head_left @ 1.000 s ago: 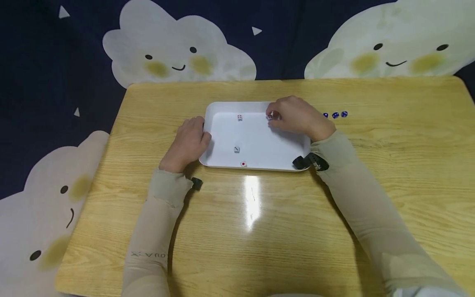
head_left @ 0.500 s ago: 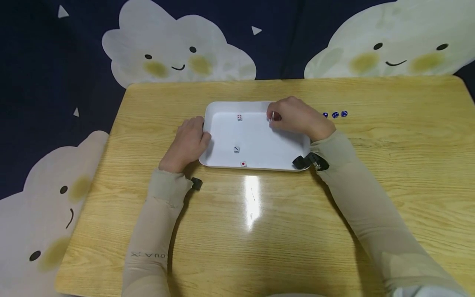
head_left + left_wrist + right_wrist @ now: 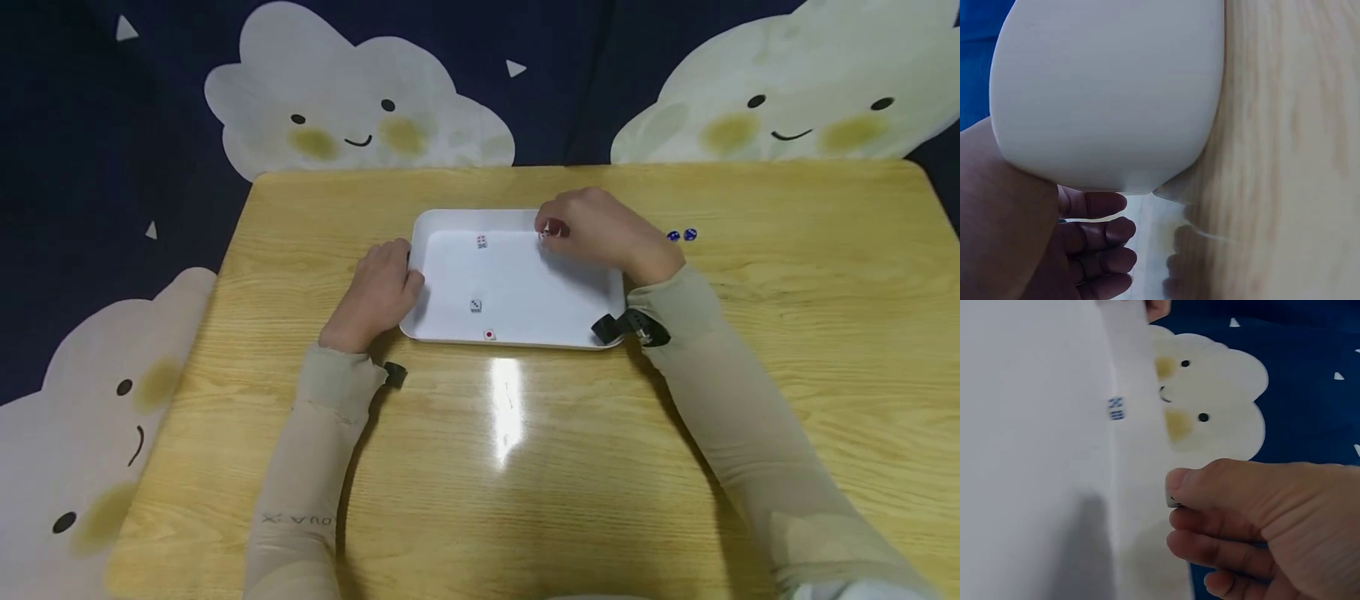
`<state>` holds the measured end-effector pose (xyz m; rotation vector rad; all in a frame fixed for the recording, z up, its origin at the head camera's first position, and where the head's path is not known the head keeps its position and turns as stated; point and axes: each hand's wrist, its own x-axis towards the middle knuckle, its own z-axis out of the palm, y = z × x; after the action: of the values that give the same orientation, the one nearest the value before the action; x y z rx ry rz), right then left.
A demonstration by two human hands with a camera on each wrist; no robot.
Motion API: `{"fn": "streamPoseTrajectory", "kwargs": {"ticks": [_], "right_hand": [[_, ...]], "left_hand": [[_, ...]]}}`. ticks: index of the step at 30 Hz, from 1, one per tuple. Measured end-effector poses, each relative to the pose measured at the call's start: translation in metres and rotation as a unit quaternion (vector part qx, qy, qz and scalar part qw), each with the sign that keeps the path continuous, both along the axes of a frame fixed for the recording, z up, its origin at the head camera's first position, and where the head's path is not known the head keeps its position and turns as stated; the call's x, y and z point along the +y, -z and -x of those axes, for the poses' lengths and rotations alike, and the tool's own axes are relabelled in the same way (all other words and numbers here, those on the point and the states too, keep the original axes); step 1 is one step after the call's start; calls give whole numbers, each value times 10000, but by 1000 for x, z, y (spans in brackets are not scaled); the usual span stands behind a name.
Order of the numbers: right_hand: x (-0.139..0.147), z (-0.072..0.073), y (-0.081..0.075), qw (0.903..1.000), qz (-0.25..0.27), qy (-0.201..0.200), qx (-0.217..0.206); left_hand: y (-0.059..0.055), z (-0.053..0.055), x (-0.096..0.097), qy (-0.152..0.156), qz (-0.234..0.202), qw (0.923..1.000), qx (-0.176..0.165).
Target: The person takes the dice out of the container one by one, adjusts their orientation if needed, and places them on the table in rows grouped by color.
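A shallow white tray (image 3: 517,283) lies on the wooden table. My left hand (image 3: 375,287) grips its left end, thumb over the rim; the left wrist view shows the fingers (image 3: 1104,259) beneath the tray's wall. Over the far right part of the tray, my right hand (image 3: 600,233) pinches a small white die (image 3: 1170,499) between thumb and forefinger, mostly covered by them. Three other white dice sit in the tray: one at the back (image 3: 482,242), one nearer the front (image 3: 476,306), and one with a red dot by the front wall (image 3: 490,334).
Two dark blue dice (image 3: 682,236) show on the table right of the tray, just beyond my right wrist. A black wrist strap (image 3: 637,327) overhangs the tray's front right corner. A dark cloth with clouds (image 3: 360,100) hangs behind the table.
The pinched die has shifted slightly between my right fingers, and that hand is a little higher. A third blue die is now out of sight behind the wrist. My left hand keeps its hold.
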<state>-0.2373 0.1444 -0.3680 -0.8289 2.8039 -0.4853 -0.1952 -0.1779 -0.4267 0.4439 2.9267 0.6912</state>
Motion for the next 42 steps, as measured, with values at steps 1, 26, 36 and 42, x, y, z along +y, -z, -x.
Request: {"fn": "streamPoseTrajectory", "kwargs": {"ticks": [1,26,36,42], "right_hand": [[0,-1,-2,10000,48,-12,57],[48,-28,-24,9961,5,61,879],[78,-32,-18,9951,-163,380,894],[88,-32,-16,9955,118,383,860]], "left_hand": [[0,0,0,1,-3,10000,-8],[0,-1,-3,9,27,10000,-49],[1,0,-3,8,-9,10000,-80],[3,0,0,-20,-85,10000,20]]}}
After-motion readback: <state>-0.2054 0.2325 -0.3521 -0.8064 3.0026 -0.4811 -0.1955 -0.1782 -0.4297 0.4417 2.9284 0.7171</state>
